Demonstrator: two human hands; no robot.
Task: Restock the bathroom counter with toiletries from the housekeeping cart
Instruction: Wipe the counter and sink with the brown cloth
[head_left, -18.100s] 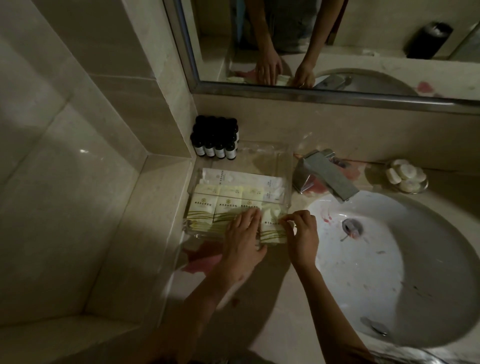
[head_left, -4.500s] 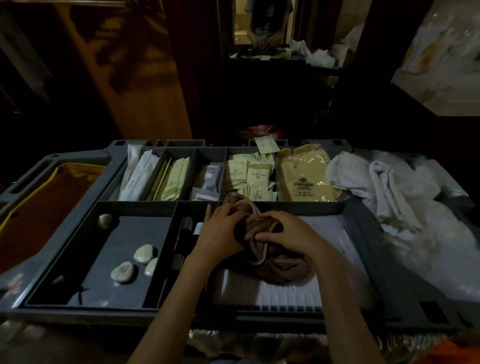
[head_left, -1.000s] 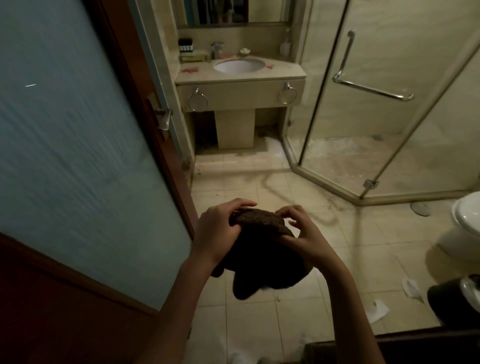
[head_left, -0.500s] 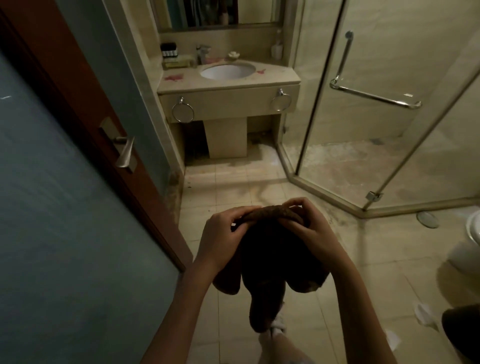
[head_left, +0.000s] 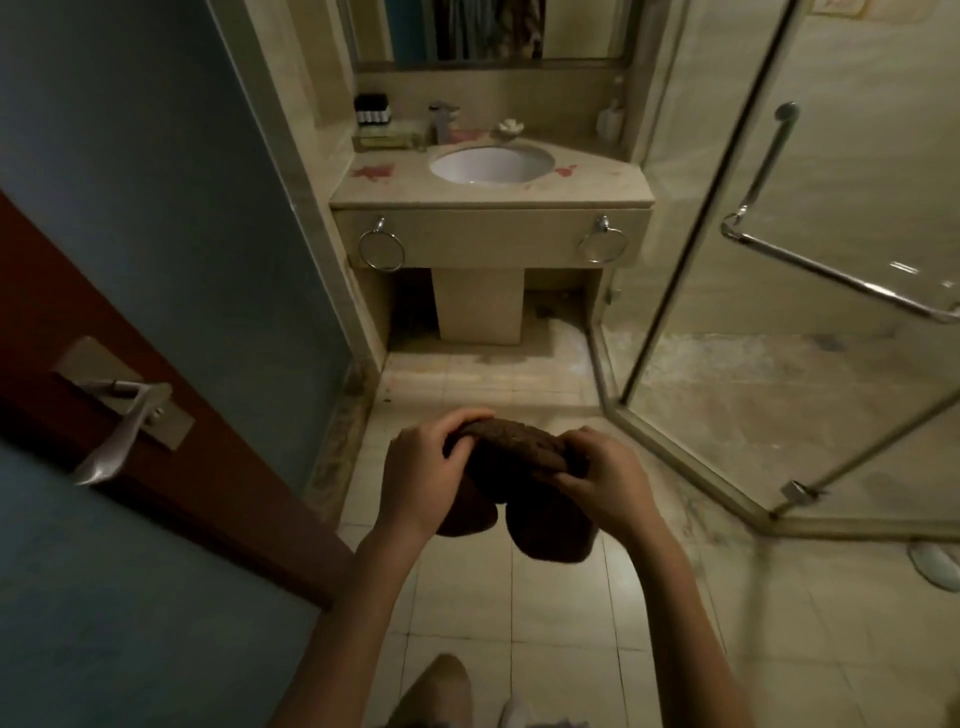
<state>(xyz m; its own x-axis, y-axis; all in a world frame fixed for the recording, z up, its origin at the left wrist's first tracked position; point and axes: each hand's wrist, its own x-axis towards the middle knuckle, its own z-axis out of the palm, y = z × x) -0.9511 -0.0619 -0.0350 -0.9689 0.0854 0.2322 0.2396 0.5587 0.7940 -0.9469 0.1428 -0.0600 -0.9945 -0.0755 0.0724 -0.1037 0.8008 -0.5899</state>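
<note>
Both grips hold a brown cloth (head_left: 519, 460) over the floor (head_left: 561, 623).
My left grip (head_left: 421, 467) and right grip (head_left: 605, 483) each curl round the cloth's top edge, and it hangs between them. Well ahead, the tabletop (head_left: 597, 189) carries a sink (head_left: 491, 163), dark bottles (head_left: 372, 109) and, beside them, perhaps a tray (head_left: 387, 141).

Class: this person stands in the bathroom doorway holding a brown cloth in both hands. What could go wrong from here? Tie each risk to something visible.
1. The left hand and right hand both grip the cloth, so neither could catch a slip on the streaked floor.
2. The door handle juts out on the left and might snag an arm.
3. The cloth's hanging ends might drag through the red stains on the counter.
</note>
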